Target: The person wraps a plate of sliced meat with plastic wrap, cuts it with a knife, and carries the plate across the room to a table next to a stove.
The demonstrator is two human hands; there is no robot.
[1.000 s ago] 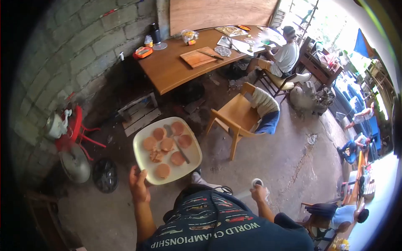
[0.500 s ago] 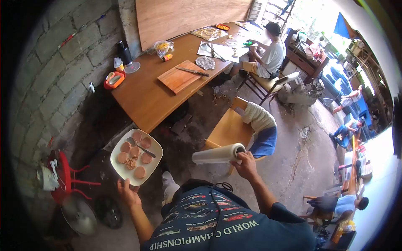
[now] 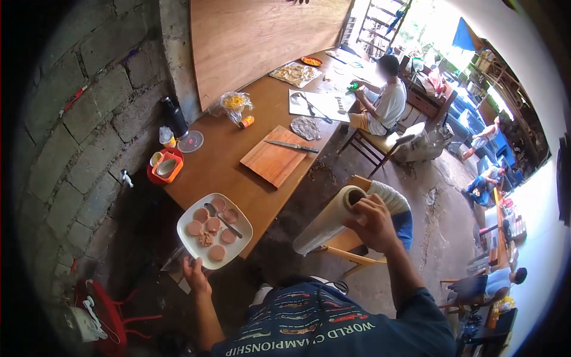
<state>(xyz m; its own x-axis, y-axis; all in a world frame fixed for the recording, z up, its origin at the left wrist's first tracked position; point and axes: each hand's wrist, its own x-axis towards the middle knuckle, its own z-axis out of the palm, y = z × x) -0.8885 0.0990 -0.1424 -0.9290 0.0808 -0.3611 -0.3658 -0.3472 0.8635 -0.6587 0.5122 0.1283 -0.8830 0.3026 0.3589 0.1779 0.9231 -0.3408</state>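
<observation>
Head view: the left hand grips the near edge of a squarish white plate, and the right hand is clamped around the upper end of a roll of clear plastic film. The two hands are well apart. The roll slants, its long axis running from lower left to upper right in the view; the open core end points up and right, beside the fingers, and the other end points down and left, toward the plate. The roll is in front of a wooden chair.

The plate is at the near corner of the wooden worktop, overlapping it in the view; whether they touch, I cannot tell. It faces up, carrying round pink slices, a small crumbled heap and a spoon. The spoon lies diagonally, bowl toward the upper left and handle toward the lower right, its tip near the rim.

On the worktop, a knife lies across a wooden cutting board, its blade pointing left and its dark handle right, past the board's edge. Left of the board are an orange container and a dark bottle. Farther along, a seated person works beside a white board.
</observation>
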